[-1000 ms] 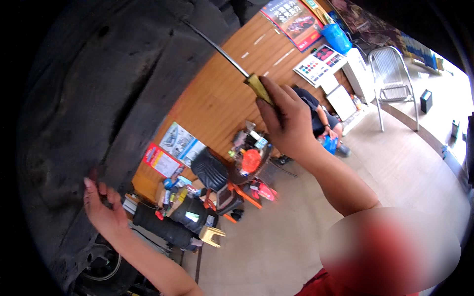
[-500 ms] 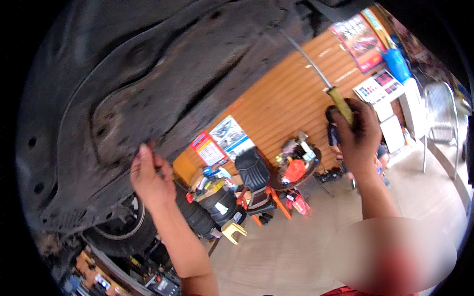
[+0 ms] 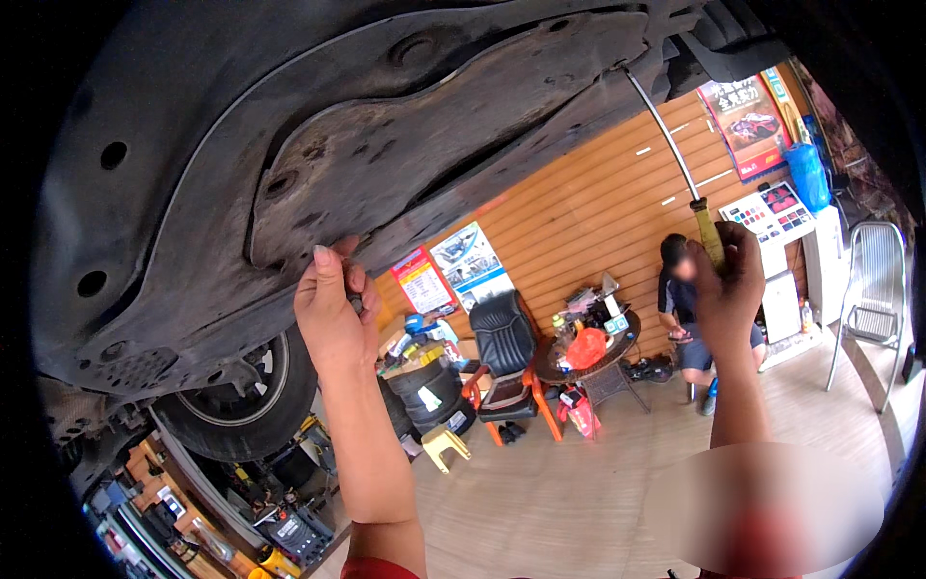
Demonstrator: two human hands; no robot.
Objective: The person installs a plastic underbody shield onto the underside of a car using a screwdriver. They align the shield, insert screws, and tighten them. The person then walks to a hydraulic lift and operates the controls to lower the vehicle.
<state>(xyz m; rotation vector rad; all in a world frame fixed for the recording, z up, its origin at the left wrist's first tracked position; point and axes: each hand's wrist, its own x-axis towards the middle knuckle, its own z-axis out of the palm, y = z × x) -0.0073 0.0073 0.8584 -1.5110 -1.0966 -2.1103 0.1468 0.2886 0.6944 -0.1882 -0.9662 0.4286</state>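
Observation:
Overhead spreads the dark plastic undertray (image 3: 405, 135) of a raised car, with a panel set into it. My right hand (image 3: 731, 289) is closed round the yellow handle of a long screwdriver (image 3: 666, 135). The screwdriver's shaft slants up to the left, and its tip meets the panel's far right corner. Just under the panel's near left edge, my left hand (image 3: 333, 304) is raised with thumb and fingers curled together. Something small and dark shows between those fingers, too small to name.
A car wheel (image 3: 246, 396) hangs at the left. Beyond stand a black office chair (image 3: 503, 338), a cluttered round table (image 3: 579, 372), stacked tires (image 3: 429, 391), a yellow stool (image 3: 446, 449) and a metal chair (image 3: 868, 304). A person (image 3: 680, 299) sits by the slatted wall.
The view has shifted, so the undertray and room appear moved. The screwdriver still reaches the panel corner in my right hand. My left hand stays raised near the panel's edge, fingers curled.

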